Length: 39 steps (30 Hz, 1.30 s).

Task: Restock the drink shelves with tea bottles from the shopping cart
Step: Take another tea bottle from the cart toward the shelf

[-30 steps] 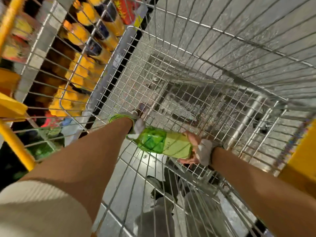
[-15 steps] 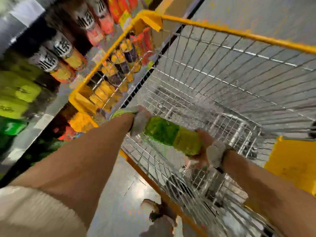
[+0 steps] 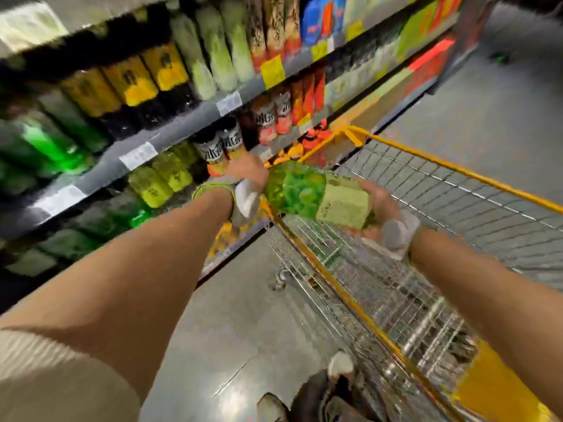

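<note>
A green tea bottle (image 3: 307, 193) lay sideways in the middle of the frame, above the cart's yellow rim. The left hand (image 3: 248, 185) gripped one end and the right hand (image 3: 379, 205) cupped the other, fingers curled round it, probably to carry it safely. The cart (image 3: 457, 208) looked empty. The shelves (image 3: 170, 132) at upper left held many bottles.

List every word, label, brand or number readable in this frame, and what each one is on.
"冰茶": large characters on the white bands of the iced tea bottles on the shelf; only partly legible.
Green tea bottle, held between left hand and right hand: label print too blurred to read.
Shelf price tags: blurred, unreadable.
Yellow-label bottles: unreadable.
</note>
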Tool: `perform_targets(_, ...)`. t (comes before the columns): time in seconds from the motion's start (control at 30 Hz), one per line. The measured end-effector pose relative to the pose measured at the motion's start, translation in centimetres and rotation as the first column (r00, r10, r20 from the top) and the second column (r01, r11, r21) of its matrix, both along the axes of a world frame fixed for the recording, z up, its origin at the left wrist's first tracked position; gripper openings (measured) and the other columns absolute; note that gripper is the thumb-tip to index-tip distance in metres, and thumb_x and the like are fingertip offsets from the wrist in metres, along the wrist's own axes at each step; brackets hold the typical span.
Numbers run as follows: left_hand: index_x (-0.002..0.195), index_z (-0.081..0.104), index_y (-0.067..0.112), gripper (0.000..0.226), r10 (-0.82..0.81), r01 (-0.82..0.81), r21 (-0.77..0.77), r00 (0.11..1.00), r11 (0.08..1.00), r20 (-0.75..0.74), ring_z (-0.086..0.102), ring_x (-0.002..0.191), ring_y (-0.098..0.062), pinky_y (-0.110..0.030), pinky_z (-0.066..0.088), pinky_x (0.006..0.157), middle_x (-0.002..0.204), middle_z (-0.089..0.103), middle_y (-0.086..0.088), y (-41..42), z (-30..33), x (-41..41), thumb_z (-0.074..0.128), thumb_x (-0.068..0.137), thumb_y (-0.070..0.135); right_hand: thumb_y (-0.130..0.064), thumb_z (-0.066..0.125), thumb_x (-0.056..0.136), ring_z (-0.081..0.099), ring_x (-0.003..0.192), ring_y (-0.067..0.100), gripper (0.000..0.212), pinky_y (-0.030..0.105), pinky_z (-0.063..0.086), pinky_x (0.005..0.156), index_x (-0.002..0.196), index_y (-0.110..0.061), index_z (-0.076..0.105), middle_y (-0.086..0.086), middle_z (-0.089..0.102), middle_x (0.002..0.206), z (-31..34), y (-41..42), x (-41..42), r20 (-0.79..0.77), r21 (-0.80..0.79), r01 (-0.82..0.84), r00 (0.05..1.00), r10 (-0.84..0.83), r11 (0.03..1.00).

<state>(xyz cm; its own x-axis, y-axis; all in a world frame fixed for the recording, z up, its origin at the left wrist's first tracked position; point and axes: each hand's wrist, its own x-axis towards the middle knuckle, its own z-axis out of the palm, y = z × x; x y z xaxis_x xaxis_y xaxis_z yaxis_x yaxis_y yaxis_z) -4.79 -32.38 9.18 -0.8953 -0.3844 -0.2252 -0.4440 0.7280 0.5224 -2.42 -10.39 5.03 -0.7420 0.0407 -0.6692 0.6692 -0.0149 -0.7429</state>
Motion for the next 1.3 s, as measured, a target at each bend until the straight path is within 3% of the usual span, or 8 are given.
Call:
perform_targets(0.13,0.127,0.060,0.010,0.035,0.103,-0.096,0.090,0.992,0.991,-0.074,0.050,0.126,-0.037,-0.039,0.041,0.103,0.135,0.055,-0.019,-6.1,0.7,1.6,0.041,0.098,0.019,-0.039,0.046,0.094,0.060,0.078,0.027,0.024,0.044,0.047,0.080,0.088,-0.020,0.057,0.007,0.063,0.084,1.3,-4.7,0.3,0.039,-0.142,-0.041,0.998,0.047,0.989)
perform_targets(0.3,0.091,0.071,0.012,0.017,0.309,-0.283,0.285,0.950,0.916,-0.049,0.062,0.110,-0.032,-0.036,0.052,0.093,0.117,0.066,-0.016,-13.7,-2.4,6.5,0.055,0.092,0.015,-0.041,0.051,0.092,0.063,0.085,0.027,0.022,0.040,0.053,0.071,0.099,-0.022,0.062,0.005,0.066,0.094,-2.2,-11.6,0.8,0.079,-0.173,-0.155,0.982,0.170,0.973)
perform_targets(0.5,0.074,0.057,0.013,0.019,0.626,-0.584,0.544,0.769,0.602,0.133,0.064,0.049,-0.016,-0.028,0.055,0.040,0.083,0.062,-0.011,-18.3,-7.8,11.1,0.059,0.093,0.010,-0.038,0.066,0.083,0.065,0.095,0.028,0.033,0.048,0.055,0.075,0.111,-0.020,0.060,0.009,0.067,0.109,-8.3,-18.1,2.4,0.181,-0.180,-0.285,0.931,0.316,0.941)
perform_targets(0.6,0.077,0.058,0.006,0.017,0.715,-0.679,0.585,0.662,0.444,0.225,0.064,0.076,-0.025,-0.026,0.057,0.051,0.093,0.067,-0.011,-20.0,-11.9,13.3,0.062,0.092,0.012,-0.041,0.074,0.075,0.068,0.093,0.027,0.045,0.056,0.053,0.080,0.115,-0.024,0.060,0.006,0.070,0.107,-12.4,-20.7,3.2,0.181,-0.176,-0.367,0.900,0.396,0.914)
perform_targets(0.73,0.070,0.062,0.008,0.019,0.741,-0.718,0.634,0.585,0.286,0.329,0.067,0.049,-0.012,-0.024,0.058,0.048,0.070,0.071,0.000,-21.8,-15.9,15.6,0.069,0.087,0.016,-0.036,0.070,0.082,0.067,0.093,0.026,0.015,0.053,0.054,0.083,0.092,-0.030,0.062,0.003,0.071,0.102,-15.9,-21.6,4.1,0.196,-0.185,-0.464,0.846,0.496,0.866)
perform_targets(0.9,0.078,0.068,0.011,0.010,0.808,-0.749,0.602,0.521,0.277,0.276,0.068,0.087,-0.026,-0.045,0.056,0.087,0.093,0.070,-0.015,-24.3,-22.1,16.5,0.075,0.082,0.017,-0.031,0.066,0.086,0.067,0.088,0.017,0.028,0.035,0.057,0.061,0.113,-0.028,0.061,0.003,0.068,0.109,-21.3,-23.4,4.1,0.280,-0.258,-0.568,0.730,0.624,0.781)
perform_targets(1.17,0.089,0.069,0.007,0.004,0.833,-0.755,0.587,0.503,0.293,0.231,0.064,0.075,-0.022,-0.033,0.059,0.076,0.078,0.066,-0.009,-30.2,-32.8,16.8,0.070,0.085,0.009,-0.018,0.065,0.086,0.070,0.081,0.016,0.017,0.036,0.060,0.069,0.103,-0.018,0.068,0.005,0.074,0.093,-33.0,-29.9,4.1,0.297,-0.320,-0.676,0.594,0.748,0.664)
perform_targets(1.3,0.102,0.068,0.009,0.015,0.832,-0.763,0.528,0.527,0.373,0.172,0.059,0.069,-0.019,-0.024,0.055,0.061,0.082,0.065,-0.011,-33.0,-37.4,16.0,0.068,0.086,0.010,-0.015,0.084,0.064,0.067,0.102,0.024,0.081,0.039,0.058,0.082,0.135,-0.004,0.048,0.014,0.065,0.120,-39.7,-33.1,3.4,0.302,-0.309,-0.760,0.492,0.816,0.572)
